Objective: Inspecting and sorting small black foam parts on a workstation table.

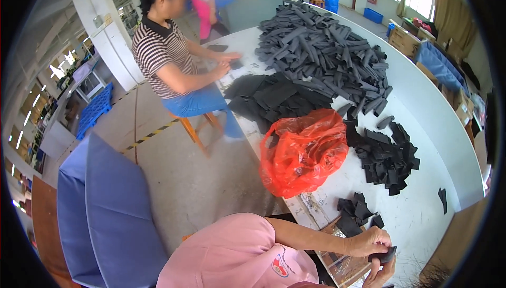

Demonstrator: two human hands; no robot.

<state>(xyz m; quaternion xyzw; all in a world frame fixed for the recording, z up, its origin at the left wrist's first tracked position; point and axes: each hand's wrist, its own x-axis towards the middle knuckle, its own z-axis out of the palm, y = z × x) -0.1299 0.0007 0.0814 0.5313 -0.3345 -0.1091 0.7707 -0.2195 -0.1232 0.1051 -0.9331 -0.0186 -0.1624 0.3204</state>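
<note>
At the lower right, my left hand [368, 241] pinches a small dark piece of folded black fabric [383, 255] from above. My right hand [380, 274] grips the same piece from below, its fingers partly hidden at the lower edge. Under my hands lies a wooden board [342, 275] with a shiny, worn top. Several flat black fabric pieces [357, 214] lie loosely just beyond the board. Farther along the white table [421, 145] is a larger heap of flat black pieces [387, 159].
A crumpled red plastic bag [305, 153] stands at the table's near-left edge. Behind it are stacked dark sheets [279, 95] and a big pile of rolled dark pieces [316, 40]. A seated co-worker [168, 51] handles a dark piece. A raised white rim [448, 130] bounds the right side.
</note>
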